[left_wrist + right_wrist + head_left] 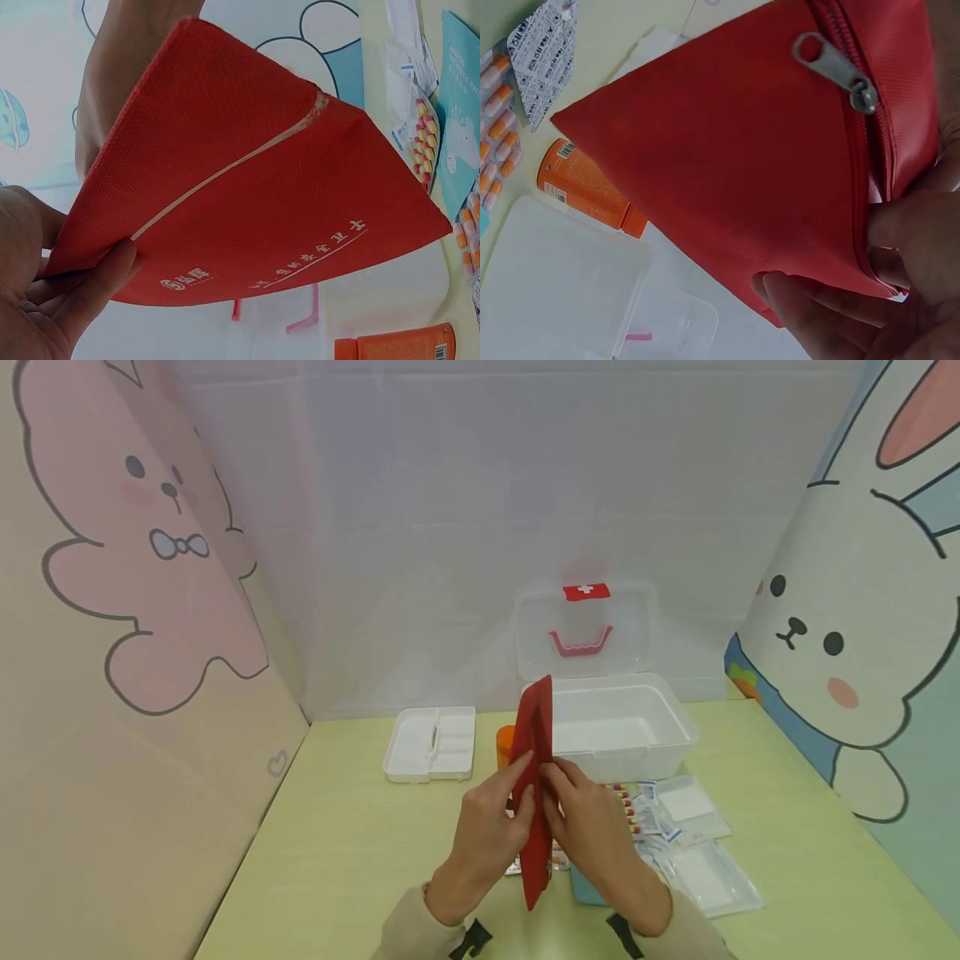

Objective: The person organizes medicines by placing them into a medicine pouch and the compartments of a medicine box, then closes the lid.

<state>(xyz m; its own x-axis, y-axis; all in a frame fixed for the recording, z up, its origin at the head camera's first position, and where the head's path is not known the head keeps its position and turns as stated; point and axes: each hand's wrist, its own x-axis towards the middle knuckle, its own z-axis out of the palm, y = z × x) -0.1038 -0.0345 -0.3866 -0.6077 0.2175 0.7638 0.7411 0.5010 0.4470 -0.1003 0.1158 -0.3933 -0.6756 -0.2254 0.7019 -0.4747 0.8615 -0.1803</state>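
Observation:
A red fabric pouch is held up on edge between both hands, above the front middle of the table. My left hand pinches one side, its thumb lying on the face with white lettering in the left wrist view. On the other side my right hand grips the pouch along its zipped edge. In the right wrist view the zipper is partly undone near a metal zipper pull, and part of the right hand's fingers goes into the gap. The pouch's inside is mostly hidden.
Behind the pouch stands a white box with its clear lid raised. A white divided tray lies to its left. Nearby are an orange bottle, capsule blister packs, a teal packet and clear plastic packages.

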